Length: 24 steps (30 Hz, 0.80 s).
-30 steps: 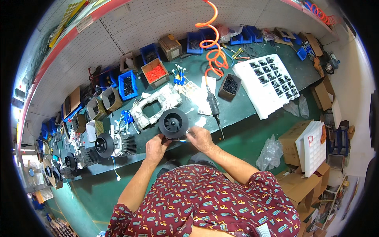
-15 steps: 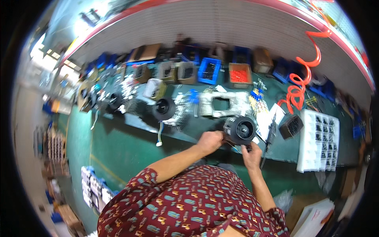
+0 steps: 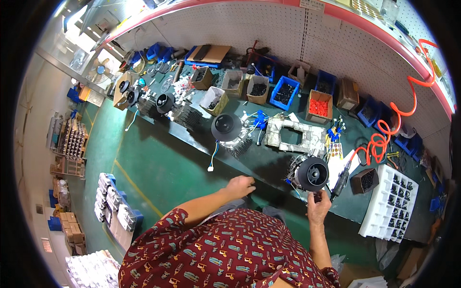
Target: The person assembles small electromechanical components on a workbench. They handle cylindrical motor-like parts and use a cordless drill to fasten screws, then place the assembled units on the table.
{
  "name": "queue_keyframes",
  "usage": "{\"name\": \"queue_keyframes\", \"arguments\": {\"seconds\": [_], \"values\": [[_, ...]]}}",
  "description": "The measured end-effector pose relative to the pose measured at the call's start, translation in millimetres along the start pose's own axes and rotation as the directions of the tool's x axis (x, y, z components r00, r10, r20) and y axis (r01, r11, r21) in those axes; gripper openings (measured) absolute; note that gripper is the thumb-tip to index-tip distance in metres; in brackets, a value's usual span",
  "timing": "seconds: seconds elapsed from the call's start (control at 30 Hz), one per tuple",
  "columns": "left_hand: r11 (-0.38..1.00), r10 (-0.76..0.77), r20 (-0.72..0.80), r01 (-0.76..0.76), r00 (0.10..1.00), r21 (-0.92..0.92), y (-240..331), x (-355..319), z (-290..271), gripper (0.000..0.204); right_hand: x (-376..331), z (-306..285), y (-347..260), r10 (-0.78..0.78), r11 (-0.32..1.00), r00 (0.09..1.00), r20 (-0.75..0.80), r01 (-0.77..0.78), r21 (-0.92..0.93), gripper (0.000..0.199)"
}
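Observation:
A motor unit (image 3: 296, 175) with a black round fan wheel (image 3: 313, 174) rests at the bench's front edge. My right hand (image 3: 318, 207) is at its near side, thumb and fingers pinched together by the wheel's lower rim. Something small and dark shows at those fingertips; I cannot make out what it is. My left hand (image 3: 240, 187) hangs in front of the bench edge, apart from the unit, its fingers loosely bent and nothing visible in them. Behind the unit lies a pale cast frame (image 3: 307, 136) with a rectangular opening.
A black power screwdriver (image 3: 341, 181) on a coiled orange hose (image 3: 382, 139) lies right of the unit. Beyond are a small box of dark parts (image 3: 365, 181) and a white foam tray (image 3: 377, 211). Another fan unit (image 3: 226, 127) stands left; parts bins (image 3: 284, 93) line the back.
My left hand has come away from the motor unit toward the left. My right hand stays at its near side. The head view has shifted, and the picture is sharper.

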<state>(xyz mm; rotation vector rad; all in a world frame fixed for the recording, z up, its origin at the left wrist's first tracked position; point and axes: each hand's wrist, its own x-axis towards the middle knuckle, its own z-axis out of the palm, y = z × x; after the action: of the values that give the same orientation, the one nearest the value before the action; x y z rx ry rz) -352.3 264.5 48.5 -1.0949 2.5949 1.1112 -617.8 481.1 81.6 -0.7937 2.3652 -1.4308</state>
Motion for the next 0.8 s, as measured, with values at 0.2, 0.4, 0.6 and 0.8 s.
{"name": "queue_keyframes", "arguments": {"seconds": [0.2,0.4,0.6,0.8], "values": [[0.959,-0.267,0.132,0.250,0.954,0.132,-160,-56,12,0.032,-37,-2,-16,0.004,1.000,0.974,-0.225,-0.010,-0.027,0.016],[0.910,-0.411,0.123,0.415,0.903,-0.003,-250,-80,-6,0.033,-111,27,16,-0.010,0.954,0.993,-0.116,-0.026,-0.300,0.021],[0.863,-0.470,-0.072,0.440,0.880,-0.249,-297,-96,-42,0.033,-159,94,96,0.661,0.677,0.611,0.436,-0.234,-0.698,0.028],[0.806,-0.577,-0.179,0.522,0.797,-0.279,-363,-166,-46,0.034,-116,200,82,0.558,0.787,0.545,0.625,-0.110,-0.607,0.027]]}}
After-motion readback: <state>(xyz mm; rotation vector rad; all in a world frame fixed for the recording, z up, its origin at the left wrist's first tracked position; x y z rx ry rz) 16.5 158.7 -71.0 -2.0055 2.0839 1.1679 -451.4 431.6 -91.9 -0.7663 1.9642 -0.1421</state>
